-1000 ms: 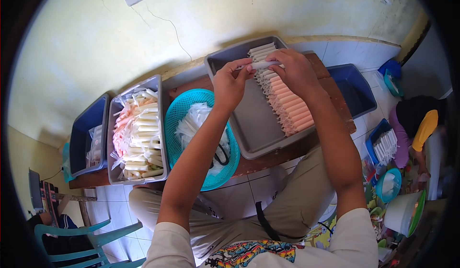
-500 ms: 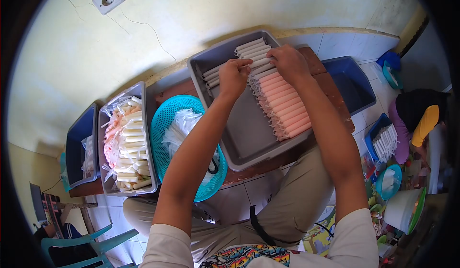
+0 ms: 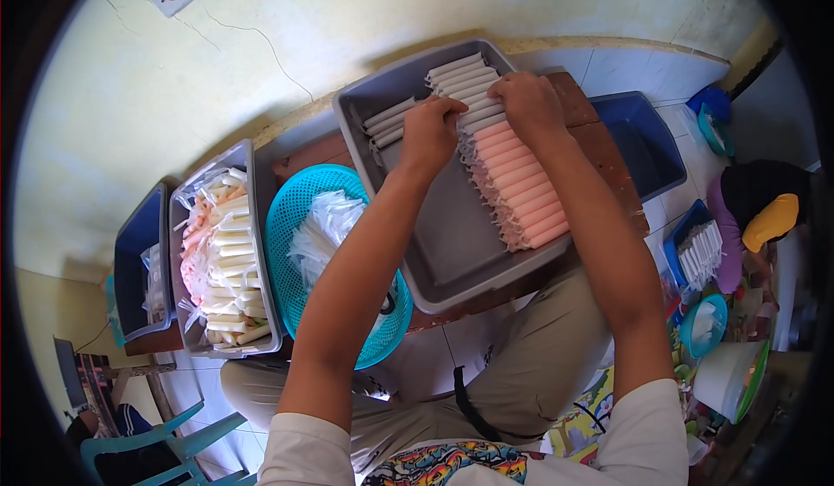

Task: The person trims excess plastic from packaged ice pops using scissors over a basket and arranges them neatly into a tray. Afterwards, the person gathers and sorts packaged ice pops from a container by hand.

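Observation:
A grey tray (image 3: 452, 264) lies in front of me, holding slim filled plastic tubes with knotted ends. Pink tubes (image 3: 519, 184) form a tight row on its right side, and grey tubes (image 3: 465, 78) continue that row toward the wall. A few more grey tubes (image 3: 388, 121) lie at the tray's far left. My left hand (image 3: 431, 132) is closed in a pinch at the left end of a grey tube in the row. My right hand (image 3: 528, 106) pinches around its right end. My fingers partly hide the tube.
A turquoise basket (image 3: 282, 225) with clear plastic bags stands left of the tray. Beyond it is a grey bin (image 3: 263, 264) full of white and pink tubes, then a dark blue bin (image 3: 130, 251). Another blue bin (image 3: 638, 143) sits right. A person (image 3: 764, 204) is at far right.
Both hands stay over the grey tubes; the left hand has turned and its fingers have curled in more. The camera view has shifted slightly.

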`<state>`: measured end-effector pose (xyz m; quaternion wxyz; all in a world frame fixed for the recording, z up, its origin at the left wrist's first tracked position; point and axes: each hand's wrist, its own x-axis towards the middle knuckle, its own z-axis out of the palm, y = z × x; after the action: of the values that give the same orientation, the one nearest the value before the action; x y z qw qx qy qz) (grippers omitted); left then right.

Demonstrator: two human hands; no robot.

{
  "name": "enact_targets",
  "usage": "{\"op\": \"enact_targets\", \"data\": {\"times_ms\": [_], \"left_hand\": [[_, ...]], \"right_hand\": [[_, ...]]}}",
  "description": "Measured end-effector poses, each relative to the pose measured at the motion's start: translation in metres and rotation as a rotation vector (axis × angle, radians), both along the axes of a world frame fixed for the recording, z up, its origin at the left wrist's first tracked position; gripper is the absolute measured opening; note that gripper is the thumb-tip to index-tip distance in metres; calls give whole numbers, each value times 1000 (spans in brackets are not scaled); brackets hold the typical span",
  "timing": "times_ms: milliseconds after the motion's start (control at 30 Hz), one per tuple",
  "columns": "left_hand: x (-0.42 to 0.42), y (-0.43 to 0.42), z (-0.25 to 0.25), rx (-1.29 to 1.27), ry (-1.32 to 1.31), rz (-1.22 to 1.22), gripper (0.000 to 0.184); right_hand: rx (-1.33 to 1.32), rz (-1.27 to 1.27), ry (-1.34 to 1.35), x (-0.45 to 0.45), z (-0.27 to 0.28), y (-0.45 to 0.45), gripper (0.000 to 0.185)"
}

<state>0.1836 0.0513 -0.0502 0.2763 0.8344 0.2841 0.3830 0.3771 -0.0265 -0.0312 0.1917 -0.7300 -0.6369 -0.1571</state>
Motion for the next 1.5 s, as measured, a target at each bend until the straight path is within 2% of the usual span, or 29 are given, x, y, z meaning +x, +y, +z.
{"op": "enact_targets", "data": {"times_ms": [233,400,733,933,1200,1433,1500], "left_hand": [[-1,-3,0,13,-3,-25,20],[-1,-5,-4,0,-36,-8,19],[1,1,-11,-6,-11,49,14],[3,1,-8,-130,37,68,13],[1,-3,-6,-2,95,66,12],[-1,-4,-3,-20,66,46,13],[1,-6,-1,90,49,99,19]], "right_hand": [[57,-79,-88,-4,1,1,24],[-7,-139,-84,-9,5,-3,22],[-19,-124,-70,-11,7,-6,21],[-14,-108,-64,-12,8,-11,18],[-123,-128,-59,-14,4,-8,18],[-69,-113,18,-16,7,-14,20],[92,19,140,-18,9,-13,26]]}}
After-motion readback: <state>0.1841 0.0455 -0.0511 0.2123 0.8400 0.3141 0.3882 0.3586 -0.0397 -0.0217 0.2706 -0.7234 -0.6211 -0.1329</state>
